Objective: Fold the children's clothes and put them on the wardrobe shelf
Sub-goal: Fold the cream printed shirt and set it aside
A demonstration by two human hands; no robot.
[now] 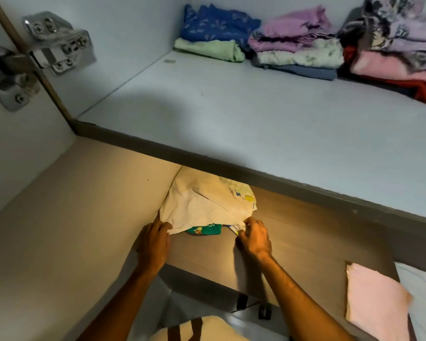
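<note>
Landmark: grey-edged white upper wardrobe shelf (pixel 231 114); all places given from it

Item 1. Folded cream-white children's garment with a small balloon print (pixel 207 205), lying on the brown lower shelf board (pixel 305 242) just beneath the upper shelf's front edge, pushed into the left corner against the beige side wall (pixel 59 205). Its far part is tucked under the upper shelf. Status: placed, being settled

Item 2. Green printed garment (pixel 204 229), showing under the near edge of the cream one, below the upper shelf. Status: already stacked

Item 3. Left hand (pixel 155 244), fingers closed in a pinch on the near left corner of the cream garment

Item 4. Right hand (pixel 255 236), fingers curled and gripping the near right corner of the same garment, by the stack's edge

Item 5. Three piles at the back of the upper shelf: blue patterned cloth over pale green fabric (pixel 214 33); lilac, floral and blue folded pieces (pixel 298 45); purple printed, pink and red clothes (pixel 399 50), looser than the rest. Status: stored, rightmost pile untidy

Item 6. Pale pink folded cloth (pixel 374 303), well below and forward of the upper shelf at its right, resting partly on the lower board's edge. Status: apparently folded, not yet shelved

Item 7. Metal door hinge (pixel 42 52), left of the upper shelf

Progress, as judged: well advanced; several pieces are put away, the cream garment needs only release, the pink piece seems left to go. Whether more clothes wait out of view cannot be told
</note>
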